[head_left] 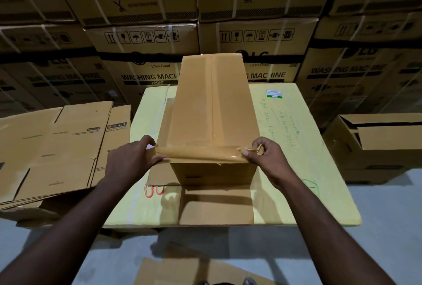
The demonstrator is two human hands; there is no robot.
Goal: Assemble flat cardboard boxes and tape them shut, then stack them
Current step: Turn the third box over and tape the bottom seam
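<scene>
Brown tape [201,155] runs taut between my hands: left hand [132,159] pinches one end, right hand [265,159] the other. I'm laying this cross strip over the near top edge of the box [205,106], which stands midway on the yellow carton [296,170], one flap [217,207] reaching its front edge. Next, I reckon, press it down and smooth both ends onto the sides

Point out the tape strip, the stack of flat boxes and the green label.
tape strip [201,154]: head view, middle of its stretched span.
stack of flat boxes [57,145]: head view, face of the top sheet.
green label [274,93]: head view, its centre.
</scene>
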